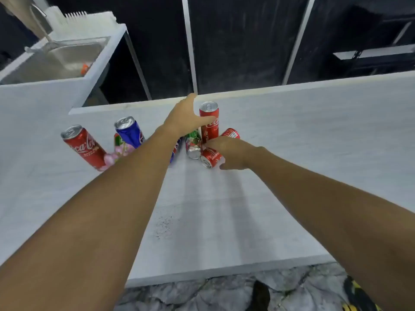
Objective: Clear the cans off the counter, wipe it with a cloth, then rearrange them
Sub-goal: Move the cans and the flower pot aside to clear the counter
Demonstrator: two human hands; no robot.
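Several drink cans cluster mid-counter (292, 153). A tall red cola can (210, 129) stands upright in the middle; my left hand (186, 117) reaches beside it with straight fingers, its thumb lying across the can's front. My right hand (229, 151) curls over a small red can (210, 158) lying on its side, fingers above and thumb below. Another red can (231, 133) lies just behind that hand. A green can (193, 143) lies between my hands. To the left stand a red cola can (86, 147), a blue can (130, 131) and a green-pink can (122, 149). My left forearm partly hides another blue can (177, 149).
A steel sink (67, 57) with a faucet sits in a raised counter section at the far left. Dark specks (164, 223) dot the counter near its front edge. Beyond the counter's back edge are dark panels. Stone floor (202, 295) shows below.
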